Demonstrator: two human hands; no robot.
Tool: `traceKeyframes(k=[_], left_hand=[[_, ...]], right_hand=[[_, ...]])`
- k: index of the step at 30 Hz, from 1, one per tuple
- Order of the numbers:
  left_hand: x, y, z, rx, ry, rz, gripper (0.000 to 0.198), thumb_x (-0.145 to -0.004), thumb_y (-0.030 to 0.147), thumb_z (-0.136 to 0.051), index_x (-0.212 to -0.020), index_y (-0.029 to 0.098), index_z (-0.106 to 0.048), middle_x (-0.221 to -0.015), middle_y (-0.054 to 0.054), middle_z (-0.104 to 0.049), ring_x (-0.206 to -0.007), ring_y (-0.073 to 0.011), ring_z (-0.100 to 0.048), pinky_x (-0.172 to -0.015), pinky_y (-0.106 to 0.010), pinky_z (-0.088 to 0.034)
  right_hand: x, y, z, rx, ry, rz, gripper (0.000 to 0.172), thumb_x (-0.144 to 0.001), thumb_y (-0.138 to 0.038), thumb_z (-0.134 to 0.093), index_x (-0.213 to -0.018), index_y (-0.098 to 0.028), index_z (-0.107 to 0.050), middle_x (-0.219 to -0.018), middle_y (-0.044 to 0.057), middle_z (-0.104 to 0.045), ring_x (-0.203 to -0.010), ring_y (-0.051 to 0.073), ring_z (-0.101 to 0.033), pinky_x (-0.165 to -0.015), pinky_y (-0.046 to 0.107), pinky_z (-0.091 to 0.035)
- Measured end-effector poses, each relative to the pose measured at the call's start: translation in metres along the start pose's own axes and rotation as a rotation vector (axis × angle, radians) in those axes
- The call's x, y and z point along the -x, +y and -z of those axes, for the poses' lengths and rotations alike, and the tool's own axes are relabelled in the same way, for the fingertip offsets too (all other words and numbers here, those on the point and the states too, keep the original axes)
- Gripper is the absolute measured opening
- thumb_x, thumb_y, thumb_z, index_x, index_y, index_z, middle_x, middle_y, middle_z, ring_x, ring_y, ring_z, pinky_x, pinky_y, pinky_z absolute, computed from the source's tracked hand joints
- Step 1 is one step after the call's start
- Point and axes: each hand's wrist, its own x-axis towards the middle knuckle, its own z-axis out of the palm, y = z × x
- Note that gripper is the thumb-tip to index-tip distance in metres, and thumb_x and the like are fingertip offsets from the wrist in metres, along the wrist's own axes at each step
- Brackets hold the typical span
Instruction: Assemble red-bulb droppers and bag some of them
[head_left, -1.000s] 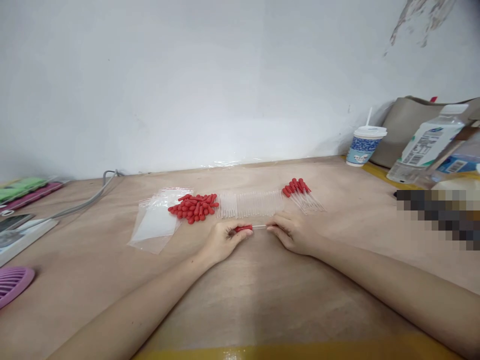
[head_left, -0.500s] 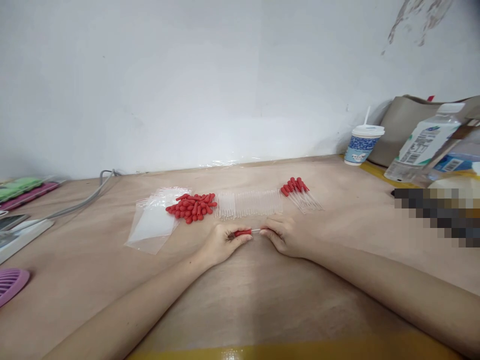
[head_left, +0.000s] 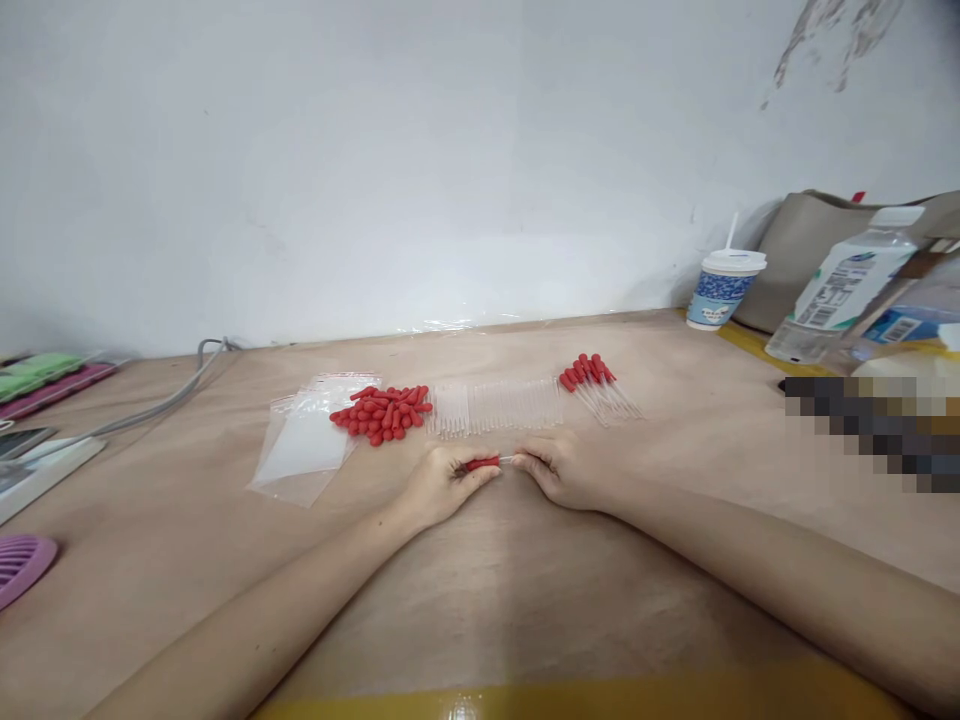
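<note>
Between the thumb and fingers of my left hand (head_left: pixel 446 480) is a red rubber dropper bulb (head_left: pixel 482 463), lying sideways. My right hand (head_left: pixel 559 470) pinches a thin clear dropper tube (head_left: pixel 506 460), its left end meeting the bulb's mouth; how deep it sits inside I cannot tell. Beyond my left hand lies a pile of red bulbs (head_left: pixel 386 413). To its right a row of clear glass tubes (head_left: pixel 495 404) lies side by side. Farther right, several droppers (head_left: pixel 592 380) with red bulbs on their tubes lie together.
Clear zip bags (head_left: pixel 304 450) lie left of the bulb pile. A paper cup (head_left: pixel 724 290), a plastic bottle (head_left: pixel 844 285) and a grey bag (head_left: pixel 795 235) stand at the right. On the left are a grey cable (head_left: pixel 169 403), a phone (head_left: pixel 22 445) and a pink slotted object (head_left: pixel 26 570).
My right hand has come slightly closer to my left, and less of the tube shows between them. The view has shifted very slightly.
</note>
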Motion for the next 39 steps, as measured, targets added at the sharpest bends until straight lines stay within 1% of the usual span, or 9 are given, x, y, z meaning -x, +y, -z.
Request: traceKeyframes(k=[9, 13, 15, 18, 21, 25, 31, 35, 39], left_hand=[[-0.003, 0.004, 0.003, -0.032, 0.016, -0.025, 0.017, -0.081, 0.025, -0.058, -0.092, 0.017, -0.068, -0.09, -0.005, -0.07, -0.08, -0.0167, -0.065, -0.071, -0.028, -0.053], [-0.004, 0.003, 0.005, -0.105, 0.129, 0.008, 0.037, -0.077, 0.024, -0.061, -0.114, 0.016, -0.056, -0.095, -0.006, -0.063, -0.068, -0.0122, -0.06, -0.06, -0.024, -0.051], [-0.004, 0.001, 0.006, -0.174, 0.166, 0.031, 0.041, -0.077, 0.024, -0.062, -0.116, 0.016, -0.052, -0.086, -0.003, -0.06, -0.059, -0.01, -0.054, -0.057, -0.024, -0.048], [-0.005, 0.001, 0.006, -0.255, 0.044, 0.01, 0.016, -0.081, 0.023, -0.055, -0.094, 0.016, -0.06, -0.071, 0.0, -0.056, -0.058, -0.0107, -0.05, -0.057, -0.023, -0.044], [-0.006, 0.002, 0.005, -0.273, -0.041, -0.01, 0.014, -0.084, 0.022, -0.049, -0.082, 0.016, -0.061, -0.068, -0.001, -0.055, -0.06, -0.0116, -0.05, -0.057, -0.023, -0.041], [-0.006, 0.004, 0.005, -0.256, -0.047, 0.006, 0.014, -0.084, 0.023, -0.049, -0.083, 0.015, -0.061, -0.065, 0.0, -0.053, -0.058, -0.0115, -0.049, -0.055, -0.022, -0.039], [-0.006, 0.004, 0.006, -0.253, -0.045, 0.005, 0.014, -0.084, 0.023, -0.05, -0.084, 0.016, -0.061, -0.063, 0.001, -0.052, -0.056, -0.011, -0.047, -0.054, -0.022, -0.038], [-0.006, 0.004, 0.006, -0.256, -0.044, 0.012, 0.014, -0.083, 0.023, -0.05, -0.084, 0.016, -0.062, -0.063, 0.001, -0.052, -0.055, -0.0106, -0.047, -0.053, -0.021, -0.038], [-0.006, 0.002, 0.005, -0.253, -0.029, -0.008, 0.014, -0.083, 0.024, -0.05, -0.084, 0.016, -0.062, -0.062, 0.001, -0.052, -0.054, -0.0103, -0.047, -0.052, -0.021, -0.038]], right_hand=[[-0.003, -0.005, 0.004, 0.011, -0.094, -0.026, 0.027, -0.09, -0.025, -0.04, -0.07, -0.016, -0.055, -0.067, 0.003, -0.059, -0.06, 0.012, -0.05, -0.057, 0.022, -0.034], [-0.006, -0.004, 0.02, 0.104, -0.098, -0.039, 0.019, -0.085, -0.019, -0.046, -0.072, -0.016, -0.059, -0.076, 0.006, -0.06, -0.069, 0.015, -0.052, -0.063, 0.025, -0.036], [-0.011, 0.007, 0.035, 0.098, -0.08, -0.155, 0.018, -0.082, -0.016, -0.047, -0.07, -0.015, -0.061, -0.075, 0.006, -0.061, -0.067, 0.014, -0.053, -0.061, 0.024, -0.036], [-0.021, 0.037, 0.058, 0.092, -0.004, -0.45, 0.021, -0.081, -0.02, -0.048, -0.064, -0.016, -0.06, -0.06, 0.002, -0.058, -0.056, 0.012, -0.05, -0.053, 0.023, -0.033], [-0.03, 0.07, 0.072, 0.161, 0.043, -0.692, 0.027, -0.079, -0.03, -0.05, -0.056, -0.016, -0.057, -0.051, 0.0, -0.051, -0.051, 0.011, -0.046, -0.05, 0.023, -0.03], [-0.033, 0.09, 0.065, 0.235, 0.019, -0.796, 0.029, -0.076, -0.028, -0.05, -0.049, -0.017, -0.053, -0.052, 0.003, -0.053, -0.054, 0.013, -0.05, -0.05, 0.025, -0.03], [-0.028, 0.088, 0.042, 0.314, 0.015, -0.792, 0.026, -0.078, -0.029, -0.045, -0.06, -0.017, -0.059, -0.064, 0.009, -0.06, -0.063, 0.02, -0.058, -0.055, 0.028, -0.036], [-0.027, 0.089, 0.041, 0.355, 0.002, -0.808, 0.028, -0.078, -0.035, -0.044, -0.067, -0.016, -0.063, -0.071, 0.011, -0.063, -0.07, 0.023, -0.06, -0.057, 0.029, -0.038], [-0.027, 0.091, 0.046, 0.347, -0.092, -0.889, 0.034, -0.077, -0.043, -0.045, -0.076, -0.015, -0.065, -0.075, 0.012, -0.065, -0.075, 0.024, -0.062, -0.056, 0.028, -0.038]])
